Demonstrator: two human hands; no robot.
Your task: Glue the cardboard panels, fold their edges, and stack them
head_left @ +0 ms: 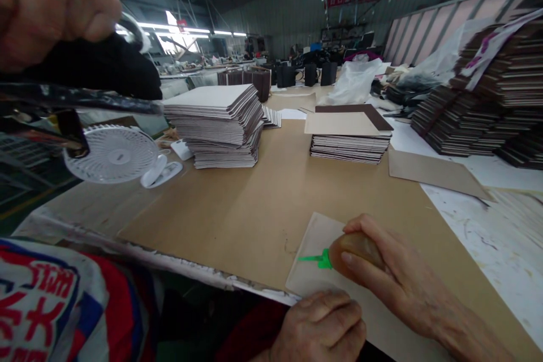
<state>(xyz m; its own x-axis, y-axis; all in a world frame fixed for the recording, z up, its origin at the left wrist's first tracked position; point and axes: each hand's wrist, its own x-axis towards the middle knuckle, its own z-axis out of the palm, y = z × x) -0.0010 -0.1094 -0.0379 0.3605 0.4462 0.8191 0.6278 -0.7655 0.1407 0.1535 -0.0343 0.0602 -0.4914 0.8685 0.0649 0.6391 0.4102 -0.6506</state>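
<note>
My right hand (394,277) is wrapped round a brown bottle (354,254) with a green nozzle that points left. The nozzle lies over the left part of a pale beige board (314,237) at the table's front edge. My left hand (320,325), fingers curled, rests at the near edge of that board, just below the bottle; whether it pinches the edge cannot be made out. Beyond them a short stack of boards (345,147) has a beige sheet (339,123) on top.
A tall stack of pale boards (220,124) stands left of centre, beside a white fan (116,154). Dark bundled boards (466,107) are piled at the right, near a loose beige board (436,172). Another person's hand (55,5) holds something black at the upper left.
</note>
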